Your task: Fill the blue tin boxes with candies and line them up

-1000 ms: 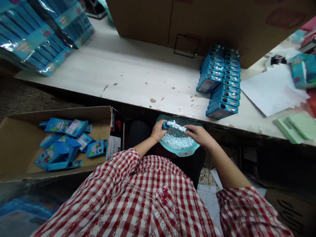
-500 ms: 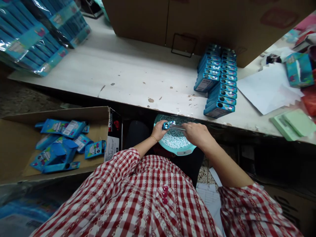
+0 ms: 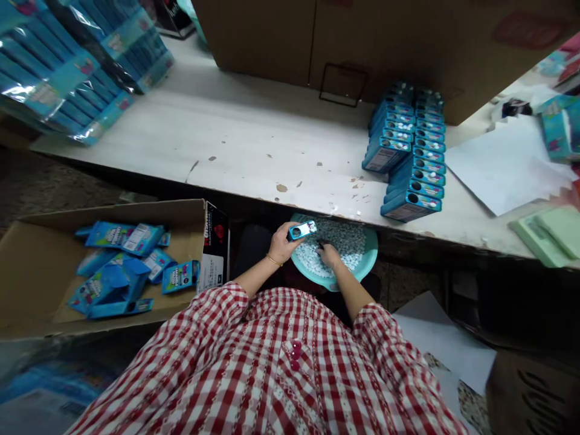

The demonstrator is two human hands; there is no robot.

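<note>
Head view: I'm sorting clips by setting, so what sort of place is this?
Probably a small packing workshop: small blue boxes stand in rows on a worn white bench, clear-wrapped packs sit at its left end, and a turquoise bowl holds loose white pellets.

A small packing workshop is suggested by a worn white surface (image 3: 244, 142), its coating chipped in patches, on which small blue boxes (image 3: 419, 178) are lined up in two rows in front of a large cardboard carton (image 3: 267, 36). Bundles of blue packages (image 3: 63, 78), wrapped in clear film, are set at the left end. Below, blue packets (image 3: 124, 269) are heaped in an open cardboard box (image 3: 31, 272), while small white pellets (image 3: 348, 238) are held in a turquoise basin (image 3: 373, 251). Paper sheets (image 3: 501, 163) are spread at the right end, and more paper (image 3: 453, 338) is strewn across the speckled floor (image 3: 473, 405).
</note>
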